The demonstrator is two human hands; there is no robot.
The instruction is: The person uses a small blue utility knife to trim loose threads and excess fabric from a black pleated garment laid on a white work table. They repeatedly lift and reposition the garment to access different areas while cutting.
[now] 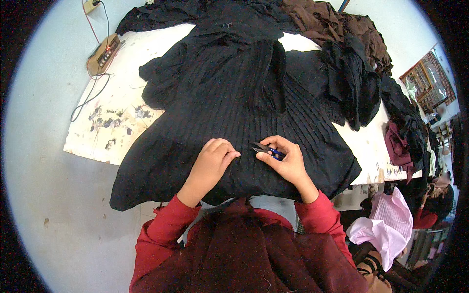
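Observation:
A black pleated garment (215, 107) lies spread over the table, its near end hanging past the front edge towards my lap. My right hand (288, 163) is closed around small blue-handled thread snips (273, 154), whose dark blades point left just above the pleats. A short way to the left, my left hand (212, 161) rests over the cloth with thumb and forefinger pinched together. Whatever sits in that pinch, thread or a bit of fabric, is too small to make out. The blade tips and the pinching fingers are a small gap apart.
The pale, stained table (115, 124) carries a power strip (103, 54) with a looped cable at its far left. Brown cloth (337, 24) and more black cloth are heaped at the back and right. Beyond the right edge are a pink pleated cloth (386, 224) and other people.

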